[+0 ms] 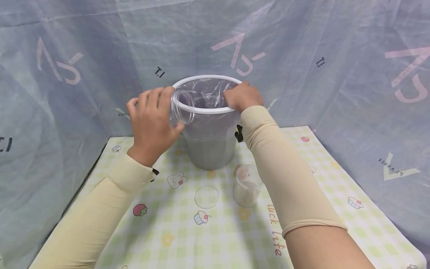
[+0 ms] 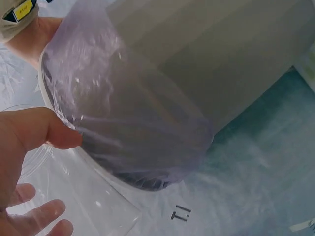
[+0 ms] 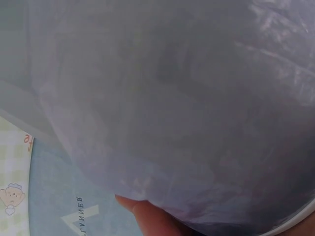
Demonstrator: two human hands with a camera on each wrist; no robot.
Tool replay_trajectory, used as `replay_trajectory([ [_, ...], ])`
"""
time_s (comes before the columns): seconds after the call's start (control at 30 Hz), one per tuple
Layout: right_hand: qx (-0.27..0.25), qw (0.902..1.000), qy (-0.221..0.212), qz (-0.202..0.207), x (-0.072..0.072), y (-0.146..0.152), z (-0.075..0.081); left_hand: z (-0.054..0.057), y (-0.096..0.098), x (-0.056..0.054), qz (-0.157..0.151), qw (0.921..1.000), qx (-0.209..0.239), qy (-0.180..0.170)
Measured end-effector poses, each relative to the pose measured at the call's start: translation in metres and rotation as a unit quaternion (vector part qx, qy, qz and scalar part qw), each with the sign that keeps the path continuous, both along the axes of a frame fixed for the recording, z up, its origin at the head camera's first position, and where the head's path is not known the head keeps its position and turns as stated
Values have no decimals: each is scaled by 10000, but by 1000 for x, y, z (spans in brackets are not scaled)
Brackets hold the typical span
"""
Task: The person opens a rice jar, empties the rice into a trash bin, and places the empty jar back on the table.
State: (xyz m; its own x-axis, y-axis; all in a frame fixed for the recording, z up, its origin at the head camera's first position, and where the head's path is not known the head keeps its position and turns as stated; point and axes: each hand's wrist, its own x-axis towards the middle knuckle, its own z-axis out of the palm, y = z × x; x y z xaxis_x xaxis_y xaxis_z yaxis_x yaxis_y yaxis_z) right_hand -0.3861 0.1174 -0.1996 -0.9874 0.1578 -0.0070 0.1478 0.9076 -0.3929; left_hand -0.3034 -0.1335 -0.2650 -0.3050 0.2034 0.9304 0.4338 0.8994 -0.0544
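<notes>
A grey trash bin (image 1: 209, 149) with a white rim stands upright on the table, lined with a thin translucent bag (image 2: 133, 113) that folds over its outside. At the rim's left side, my left hand (image 1: 152, 119) grips a clear plastic jar (image 1: 183, 106) between thumb and fingers. The jar lies tilted on its side, its round mouth facing right and overlapping the bin's rim in the head view. My right hand (image 1: 244, 96) grips the bin's rim on the right, fingers curled over into the lined opening. In the right wrist view, one finger (image 3: 152, 216) shows against the bag.
A second clear jar (image 1: 248, 188) with whitish contents stands in front of the bin, close to the right forearm. Left of it a clear round disc (image 1: 206, 197) lies flat on the checked tablecloth (image 1: 188, 239). Grey-blue fabric (image 1: 134, 45) hangs behind and at both sides.
</notes>
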Motion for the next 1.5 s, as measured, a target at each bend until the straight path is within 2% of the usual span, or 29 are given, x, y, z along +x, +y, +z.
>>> replay_trajectory([
  [0.37,74,10000,22,14,0,0,0,-28,7,12,-216,9992,-101,-327],
  [0.67,24,10000,51,19,0,-1,0,-42,12,16,-374,9978,-70,-549],
  [0.97,3,10000,73,25,0,0,0,-53,15,21,-386,9959,-85,-814],
  [1.2,-9,9999,105,-1,0,0,0,-68,18,26,-543,9933,97,-1012],
  [1.5,21,10000,74,56,1,2,0,-87,21,35,-635,9845,511,-1551],
])
